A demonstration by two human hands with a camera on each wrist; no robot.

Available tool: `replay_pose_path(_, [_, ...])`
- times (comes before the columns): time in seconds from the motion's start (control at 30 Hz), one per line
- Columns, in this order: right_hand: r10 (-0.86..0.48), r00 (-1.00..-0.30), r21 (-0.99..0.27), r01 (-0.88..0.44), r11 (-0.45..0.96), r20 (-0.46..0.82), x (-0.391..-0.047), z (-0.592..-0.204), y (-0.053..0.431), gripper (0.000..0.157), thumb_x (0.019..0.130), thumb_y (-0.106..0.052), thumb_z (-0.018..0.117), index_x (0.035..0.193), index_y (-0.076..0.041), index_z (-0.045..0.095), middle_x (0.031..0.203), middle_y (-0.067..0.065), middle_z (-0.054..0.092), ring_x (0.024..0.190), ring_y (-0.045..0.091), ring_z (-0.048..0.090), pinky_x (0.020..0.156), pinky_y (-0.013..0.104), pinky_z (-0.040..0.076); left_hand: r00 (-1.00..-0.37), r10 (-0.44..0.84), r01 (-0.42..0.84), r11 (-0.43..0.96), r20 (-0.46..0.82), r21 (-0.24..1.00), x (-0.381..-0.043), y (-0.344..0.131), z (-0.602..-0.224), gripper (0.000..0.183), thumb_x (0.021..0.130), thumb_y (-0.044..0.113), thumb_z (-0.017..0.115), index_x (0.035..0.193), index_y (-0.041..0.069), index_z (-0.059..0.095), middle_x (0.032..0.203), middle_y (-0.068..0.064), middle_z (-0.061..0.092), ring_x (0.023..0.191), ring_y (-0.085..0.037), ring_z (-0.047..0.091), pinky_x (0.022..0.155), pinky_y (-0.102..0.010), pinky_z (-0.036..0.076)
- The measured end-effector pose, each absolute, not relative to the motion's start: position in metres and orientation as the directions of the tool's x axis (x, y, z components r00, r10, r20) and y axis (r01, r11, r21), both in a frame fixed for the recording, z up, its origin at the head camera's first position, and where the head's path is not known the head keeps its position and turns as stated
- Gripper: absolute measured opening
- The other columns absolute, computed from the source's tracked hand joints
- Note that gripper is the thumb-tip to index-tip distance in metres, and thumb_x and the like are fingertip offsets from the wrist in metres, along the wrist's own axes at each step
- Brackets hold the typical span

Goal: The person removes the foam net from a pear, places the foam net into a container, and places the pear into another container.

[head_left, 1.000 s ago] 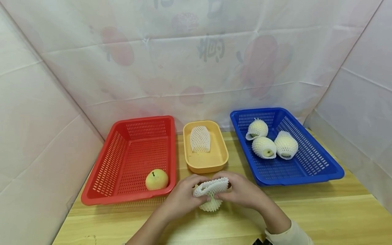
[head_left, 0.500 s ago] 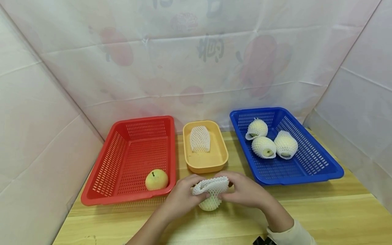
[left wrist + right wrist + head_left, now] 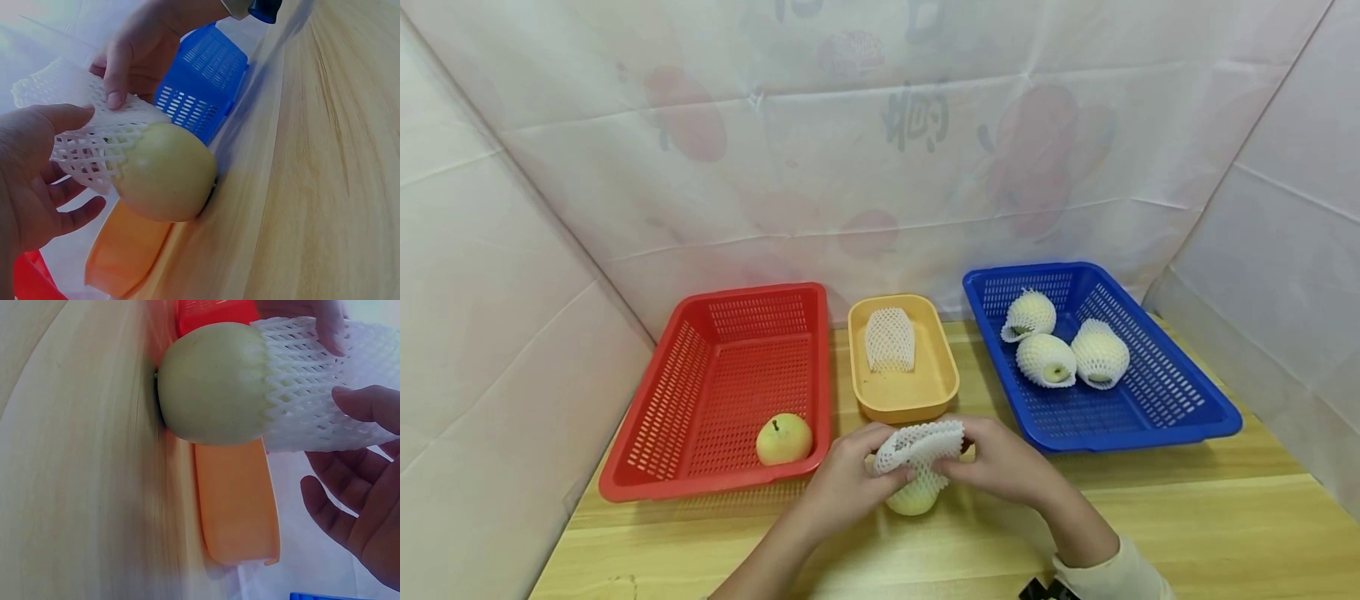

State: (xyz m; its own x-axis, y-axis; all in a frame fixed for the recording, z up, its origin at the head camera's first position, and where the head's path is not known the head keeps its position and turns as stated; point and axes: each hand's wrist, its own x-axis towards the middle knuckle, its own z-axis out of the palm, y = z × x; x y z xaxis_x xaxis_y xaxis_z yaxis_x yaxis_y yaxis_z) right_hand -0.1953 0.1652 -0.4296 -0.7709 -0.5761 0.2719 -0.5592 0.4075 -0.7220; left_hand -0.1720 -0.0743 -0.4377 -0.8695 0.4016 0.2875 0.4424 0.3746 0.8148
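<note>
A pale yellow-green pear (image 3: 913, 502) stands on the table near its front, its lower part bare. Around its upper part is a white foam net sleeve (image 3: 925, 450), whose loose end rises above the fruit. My left hand (image 3: 852, 479) pinches the sleeve from the left, thumb in front. From the right, my right hand (image 3: 1000, 463) pinches the same sleeve. Both wrist views show the pear (image 3: 167, 178) touching the wood, with the net's scalloped edge (image 3: 269, 378) around its middle. The fruit's top is hidden inside the net.
At left, a red basket (image 3: 715, 483) holds one bare pear (image 3: 784, 440). A yellow tray (image 3: 928, 389) behind my hands contains an empty foam net (image 3: 891, 340). The blue basket (image 3: 1138, 439) at right holds three net-wrapped pears (image 3: 1047, 361). Fabric walls enclose the table.
The sleeve has slid up the pear: a second ago it reached near the fruit's bottom, and now the lower part is bare. Both hands have shifted slightly with it.
</note>
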Motion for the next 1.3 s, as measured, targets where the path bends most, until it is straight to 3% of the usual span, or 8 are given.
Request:
replay_pose_path(0.37, [-0.528, -0.791, -0.740, -0.549, 0.389, 0.309, -0.1951, -0.4300, 0.1672, 0.026, 0.087, -0.023, 0.076, 0.110, -0.020, 0.066, 0.094, -0.009, 0.070, 0.079, 0.004, 0.062, 0.069, 0.032, 0.056, -0.867, 0.347, 0.463, 0.297, 0.357, 0.835, -0.1712, -0.0746, -0.4335, 0.019, 0.089, 0.029, 0.073, 0.107, 0.022, 0.072, 0.104, 0.010, 0.071, 0.097, -0.010, 0.067, 0.084, -0.029, 0.056])
replay_pose_path(0.7, [-0.521, -0.782, -0.737, -0.567, 0.367, 0.342, -0.1961, -0.4259, 0.1647, 0.026, 0.088, -0.021, 0.075, 0.112, -0.018, 0.066, 0.093, -0.010, 0.069, 0.079, 0.005, 0.062, 0.071, 0.029, 0.056, -0.908, 0.285, 0.372, 0.210, 0.307, 0.904, -0.1698, -0.0758, -0.4289, 0.020, 0.094, 0.028, 0.067, 0.111, 0.019, 0.072, 0.112, 0.003, 0.072, 0.103, -0.015, 0.069, 0.087, -0.028, 0.056])
replay_pose_path(1.07, [-0.517, -0.778, -0.752, -0.567, 0.335, 0.357, -0.1965, -0.4249, 0.1670, 0.022, 0.091, -0.019, 0.071, 0.112, -0.022, 0.067, 0.089, -0.011, 0.068, 0.077, 0.008, 0.061, 0.068, 0.027, 0.054, -0.899, 0.239, 0.404, 0.131, 0.366, 0.905, -0.1710, -0.0756, -0.4315, 0.018, 0.095, 0.018, 0.065, 0.111, 0.012, 0.072, 0.110, -0.005, 0.073, 0.096, -0.016, 0.070, 0.080, -0.031, 0.059])
replay_pose_path(1.17, [-0.505, -0.781, -0.750, -0.570, 0.337, 0.367, -0.1965, -0.4252, 0.1673, 0.021, 0.090, -0.019, 0.072, 0.110, -0.020, 0.068, 0.086, -0.010, 0.068, 0.075, 0.008, 0.061, 0.066, 0.027, 0.055, -0.906, 0.252, 0.382, 0.143, 0.340, 0.913, -0.1707, -0.0753, -0.4315, 0.020, 0.093, 0.020, 0.068, 0.112, 0.013, 0.071, 0.110, -0.004, 0.072, 0.097, -0.017, 0.069, 0.081, -0.031, 0.059])
replay_pose_path(1.3, [-0.472, -0.799, -0.754, -0.557, 0.349, 0.372, -0.1963, -0.4246, 0.1681, 0.019, 0.090, -0.017, 0.073, 0.109, -0.018, 0.070, 0.085, -0.009, 0.069, 0.072, 0.008, 0.062, 0.065, 0.027, 0.055, -0.920, 0.303, 0.314, 0.191, 0.248, 0.930, -0.1710, -0.0750, -0.4324, 0.036, 0.087, 0.027, 0.076, 0.121, 0.018, 0.066, 0.115, -0.001, 0.069, 0.103, -0.017, 0.067, 0.084, -0.029, 0.057])
